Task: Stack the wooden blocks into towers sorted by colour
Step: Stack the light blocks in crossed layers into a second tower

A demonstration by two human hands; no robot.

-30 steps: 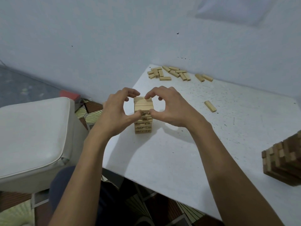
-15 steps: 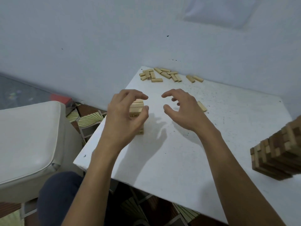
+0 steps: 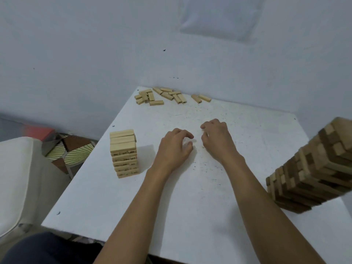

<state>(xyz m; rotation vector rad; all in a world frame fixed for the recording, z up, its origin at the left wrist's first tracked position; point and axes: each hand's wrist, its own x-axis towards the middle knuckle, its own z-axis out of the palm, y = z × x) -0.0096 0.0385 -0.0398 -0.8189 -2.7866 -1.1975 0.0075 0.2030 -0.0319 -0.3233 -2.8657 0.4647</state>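
Two bare hands are hovering low over the middle of a white table (image 3: pixel 190 206). The left hand (image 3: pixel 175 147) is curling its fingers loosely, holding nothing. The right hand (image 3: pixel 217 140) is curling its fingers downward, and I cannot tell whether it is covering a block. A pale tower (image 3: pixel 123 155) is standing at nine o'clock from the hands, loose pale blocks (image 3: pixel 163 96) are lying at twelve, and a mixed light-and-dark tower (image 3: pixel 312 168) is standing at four. Fetching a pale block seems next. It should be laid square across the top and lowered gently.
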